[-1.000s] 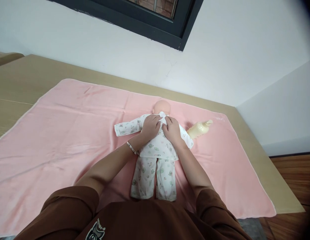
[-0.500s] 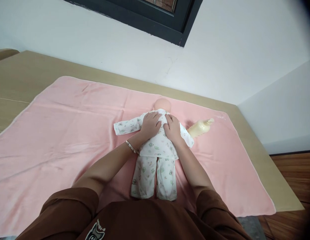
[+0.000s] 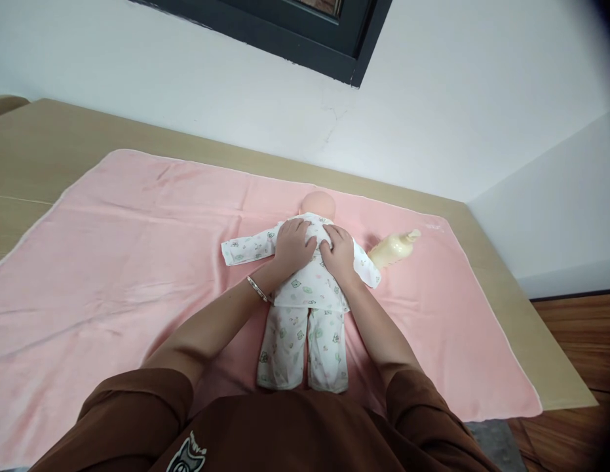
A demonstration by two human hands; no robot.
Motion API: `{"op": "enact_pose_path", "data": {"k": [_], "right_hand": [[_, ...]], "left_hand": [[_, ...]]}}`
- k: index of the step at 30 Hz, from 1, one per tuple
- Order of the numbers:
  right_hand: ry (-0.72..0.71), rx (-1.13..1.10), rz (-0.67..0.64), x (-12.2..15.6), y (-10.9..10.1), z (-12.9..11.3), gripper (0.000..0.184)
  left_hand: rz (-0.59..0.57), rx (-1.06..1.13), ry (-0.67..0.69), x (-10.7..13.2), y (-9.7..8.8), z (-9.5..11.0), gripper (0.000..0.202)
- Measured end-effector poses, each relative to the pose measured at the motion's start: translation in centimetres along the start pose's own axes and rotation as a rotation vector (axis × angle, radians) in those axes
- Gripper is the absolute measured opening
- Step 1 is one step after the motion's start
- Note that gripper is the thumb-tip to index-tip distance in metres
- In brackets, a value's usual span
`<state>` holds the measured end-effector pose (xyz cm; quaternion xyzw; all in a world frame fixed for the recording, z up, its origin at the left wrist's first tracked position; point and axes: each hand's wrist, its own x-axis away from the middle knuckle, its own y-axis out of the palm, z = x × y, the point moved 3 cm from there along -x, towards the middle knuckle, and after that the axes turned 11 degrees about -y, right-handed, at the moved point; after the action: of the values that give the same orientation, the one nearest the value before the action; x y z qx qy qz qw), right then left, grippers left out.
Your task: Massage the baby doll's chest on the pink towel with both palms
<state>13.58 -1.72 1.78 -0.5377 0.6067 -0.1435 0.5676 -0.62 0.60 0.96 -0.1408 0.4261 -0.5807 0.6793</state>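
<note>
Pink blanket (image 3: 137, 262) covers the table (image 3: 63, 137). The doll (image 3: 309, 292) lies on its back at the blanket's middle, head away from the person, legs toward them. Both forearms reach forward and converge on its upper chest. Left hand (image 3: 291, 246) lies palm down, fingers curved over the shirt by the collar, with a bracelet (image 3: 258, 288) at the wrist. Right hand (image 3: 339, 252) lies just beside it, thumbs nearly meeting, fingers bent on the cloth. Whether either hand pinches the fabric cannot be told. A bottle (image 3: 394, 247) lies near the doll's outstretched sleeve.
</note>
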Motion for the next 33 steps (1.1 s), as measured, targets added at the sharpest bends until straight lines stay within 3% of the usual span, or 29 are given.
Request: {"op": "enact_pose_path", "data": {"k": [5, 15, 22, 28, 33], "right_hand": [[-0.051, 0.094, -0.155, -0.39, 0.24, 0.27, 0.055], [-0.153, 0.076, -0.077, 0.02, 0.48, 0.47, 0.049], [-0.136, 0.048, -0.083, 0.1, 0.39, 0.39, 0.044], [-0.012, 0.035, -0.045, 0.24, 0.21, 0.13, 0.043], [0.005, 0.055, -0.126, -0.19, 0.11, 0.11, 0.051]], "left_hand": [[-0.066, -0.032, 0.096, -0.09, 0.26, 0.12, 0.04], [-0.068, 0.011, 0.131, -0.07, -0.19, 0.52, 0.028], [-0.055, -0.003, 0.108, -0.05, -0.13, 0.48, 0.038], [0.0, 0.015, 0.017, 0.07, -0.03, 0.05, 0.036], [-0.018, -0.003, 0.016, -0.07, 0.32, -0.17, 0.042]]}}
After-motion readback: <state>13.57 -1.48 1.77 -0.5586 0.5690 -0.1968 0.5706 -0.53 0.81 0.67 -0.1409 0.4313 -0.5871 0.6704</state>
